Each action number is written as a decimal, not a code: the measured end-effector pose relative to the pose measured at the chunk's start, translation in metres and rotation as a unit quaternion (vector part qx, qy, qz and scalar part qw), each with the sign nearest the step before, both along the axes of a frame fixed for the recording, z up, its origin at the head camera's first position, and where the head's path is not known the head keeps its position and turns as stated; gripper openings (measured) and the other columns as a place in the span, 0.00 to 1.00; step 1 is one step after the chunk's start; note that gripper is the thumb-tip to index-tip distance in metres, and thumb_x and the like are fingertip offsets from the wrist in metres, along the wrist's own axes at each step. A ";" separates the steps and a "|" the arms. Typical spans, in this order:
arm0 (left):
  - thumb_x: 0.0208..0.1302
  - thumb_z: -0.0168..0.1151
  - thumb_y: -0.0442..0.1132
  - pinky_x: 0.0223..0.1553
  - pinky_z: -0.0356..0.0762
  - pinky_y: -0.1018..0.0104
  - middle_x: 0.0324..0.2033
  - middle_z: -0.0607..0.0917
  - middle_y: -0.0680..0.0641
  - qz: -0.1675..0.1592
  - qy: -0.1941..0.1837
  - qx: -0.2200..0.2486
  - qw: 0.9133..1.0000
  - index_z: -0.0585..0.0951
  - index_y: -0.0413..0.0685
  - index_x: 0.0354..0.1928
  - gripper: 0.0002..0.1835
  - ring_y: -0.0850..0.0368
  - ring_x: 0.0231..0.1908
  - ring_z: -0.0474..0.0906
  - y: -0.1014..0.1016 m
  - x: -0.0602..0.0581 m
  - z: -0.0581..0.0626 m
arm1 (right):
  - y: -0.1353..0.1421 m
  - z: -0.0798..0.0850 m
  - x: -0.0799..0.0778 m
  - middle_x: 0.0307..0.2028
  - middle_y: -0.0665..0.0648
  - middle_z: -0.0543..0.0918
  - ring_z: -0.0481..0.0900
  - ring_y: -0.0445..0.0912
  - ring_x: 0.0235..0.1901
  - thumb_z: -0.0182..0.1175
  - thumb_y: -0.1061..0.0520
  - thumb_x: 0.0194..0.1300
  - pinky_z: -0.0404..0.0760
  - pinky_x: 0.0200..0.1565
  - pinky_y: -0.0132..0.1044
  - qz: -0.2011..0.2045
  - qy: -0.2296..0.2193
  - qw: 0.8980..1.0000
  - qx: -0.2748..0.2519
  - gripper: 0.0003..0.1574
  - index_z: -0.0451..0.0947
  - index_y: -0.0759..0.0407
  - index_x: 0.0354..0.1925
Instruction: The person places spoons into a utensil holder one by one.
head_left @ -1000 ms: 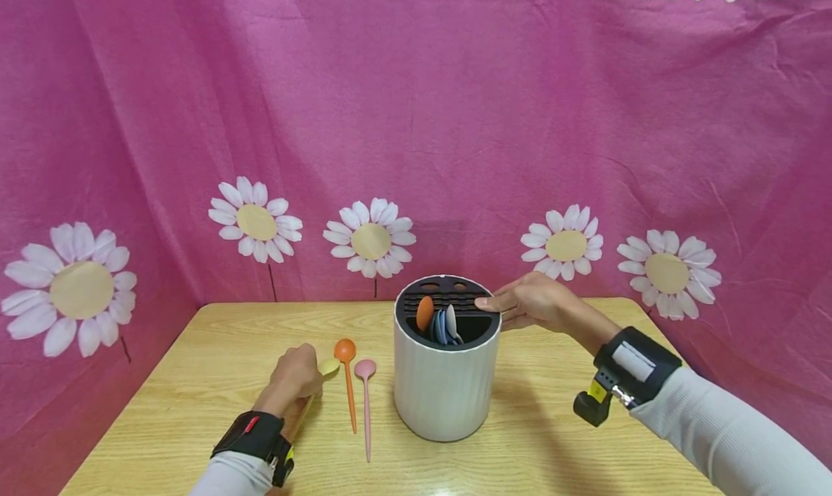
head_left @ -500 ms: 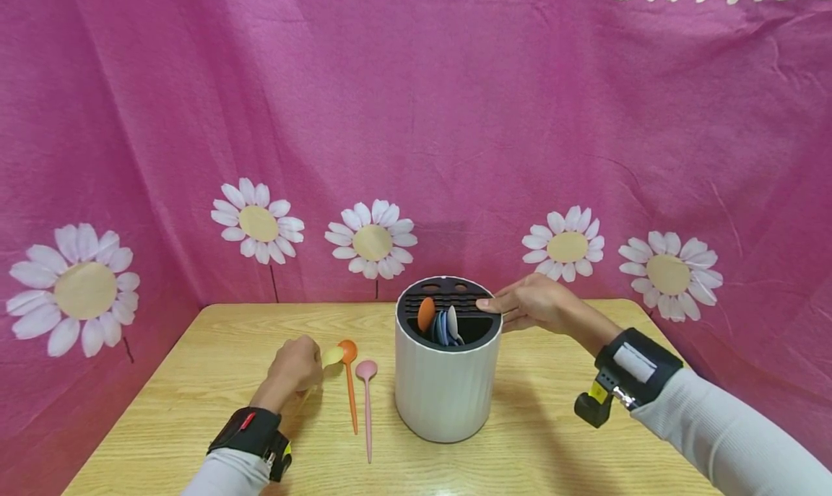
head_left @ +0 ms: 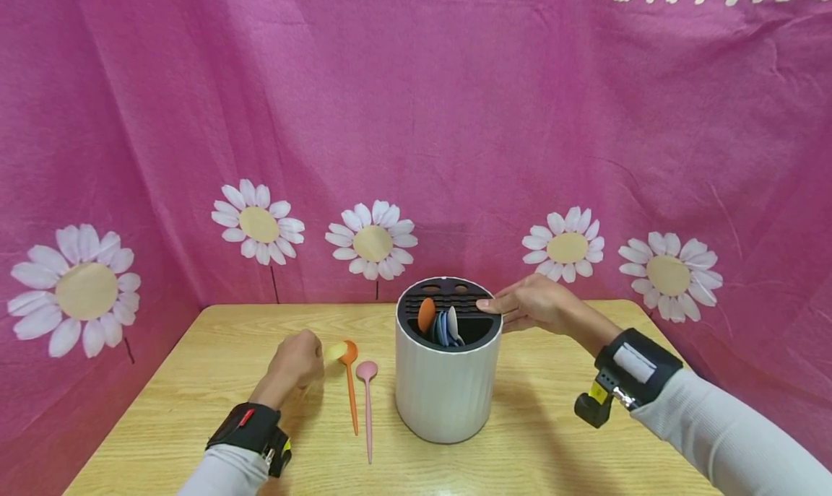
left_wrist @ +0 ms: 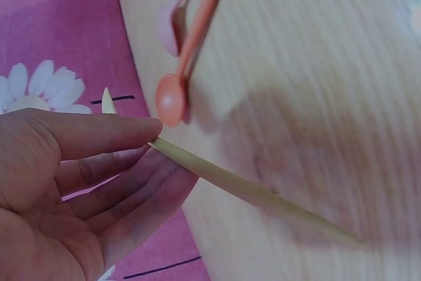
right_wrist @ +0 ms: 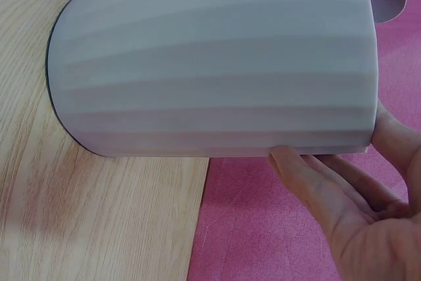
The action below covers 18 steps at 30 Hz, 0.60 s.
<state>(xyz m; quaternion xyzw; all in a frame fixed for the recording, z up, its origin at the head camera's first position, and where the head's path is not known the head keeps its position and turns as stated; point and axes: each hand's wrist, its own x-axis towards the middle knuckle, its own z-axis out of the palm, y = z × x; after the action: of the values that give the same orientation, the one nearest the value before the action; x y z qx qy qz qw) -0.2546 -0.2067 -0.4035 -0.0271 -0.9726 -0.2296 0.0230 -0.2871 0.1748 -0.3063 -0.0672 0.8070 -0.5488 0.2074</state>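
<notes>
Between thumb and fingers, my left hand pinches a pale yellow spoon by its thin handle, lifted above the table. In the head view its bowl overlaps the head of an orange spoon. Beside that lies a pink spoon, both flat on the wood. My right hand grips the upper right rim of a white ribbed utensil holder, thumb on the black slotted lid, fingers against the side wall. An orange utensil head and several blue and white spoons stand in the lid's front opening.
The wooden table carries the holder near its middle. Behind and at the sides hangs a pink cloth printed with daisies, close to the table's back edge.
My left hand has risen slightly and brought the yellow spoon up off the table, its bowl shifting right towards the orange spoon. The right hand and the utensil holder have stayed put.
</notes>
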 end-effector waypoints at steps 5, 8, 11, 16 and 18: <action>0.45 0.57 0.20 0.20 0.52 0.72 0.13 0.61 0.57 -0.021 0.024 0.006 0.999 0.65 0.50 0.11 0.19 0.62 0.19 0.57 0.006 -0.003 0.009 | 0.001 -0.001 0.000 0.53 0.69 0.85 0.87 0.53 0.49 0.67 0.54 0.68 0.85 0.55 0.48 0.008 -0.001 1.000 -0.006 0.37 0.70 0.82 0.62; 0.43 0.59 0.20 0.20 0.55 0.72 0.13 0.64 0.56 -0.032 0.042 0.008 0.999 0.69 0.48 0.11 0.17 0.60 0.19 0.60 0.009 -0.005 0.015 | 0.001 -0.002 -0.001 0.54 0.70 0.84 0.87 0.53 0.49 0.67 0.54 0.68 0.85 0.55 0.48 0.009 0.000 1.000 -0.003 0.37 0.70 0.82 0.62; 0.41 0.61 0.22 0.22 0.59 0.70 0.13 0.67 0.56 -0.040 0.062 0.004 0.997 0.71 0.47 0.12 0.14 0.59 0.21 0.63 0.012 -0.006 0.022 | 0.001 -0.002 -0.001 0.53 0.69 0.85 0.87 0.53 0.48 0.68 0.53 0.68 0.85 0.55 0.47 0.009 0.000 1.000 0.000 0.37 0.71 0.81 0.62; 0.40 0.64 0.23 0.24 0.63 0.69 0.14 0.70 0.55 -0.058 0.086 0.006 0.995 0.75 0.45 0.14 0.11 0.57 0.22 0.66 0.017 -0.008 0.037 | 0.001 -0.001 -0.001 0.53 0.69 0.85 0.87 0.54 0.49 0.67 0.53 0.68 0.85 0.55 0.48 0.011 -0.001 1.000 0.000 0.37 0.71 0.81 0.62; 0.40 0.65 0.24 0.24 0.64 0.68 0.15 0.73 0.55 -0.061 0.097 0.006 0.993 0.76 0.45 0.14 0.10 0.57 0.23 0.68 0.021 -0.010 0.043 | 0.001 -0.001 -0.001 0.54 0.71 0.84 0.87 0.55 0.50 0.67 0.54 0.68 0.85 0.55 0.49 0.013 0.000 1.000 -0.001 0.37 0.70 0.82 0.62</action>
<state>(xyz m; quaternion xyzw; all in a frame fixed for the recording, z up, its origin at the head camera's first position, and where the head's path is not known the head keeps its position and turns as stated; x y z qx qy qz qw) -0.2644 -0.1861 -0.3604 -0.1081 -0.9610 -0.2329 0.1031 -0.2886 0.1758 -0.3068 -0.0775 0.8052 -0.5474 0.2146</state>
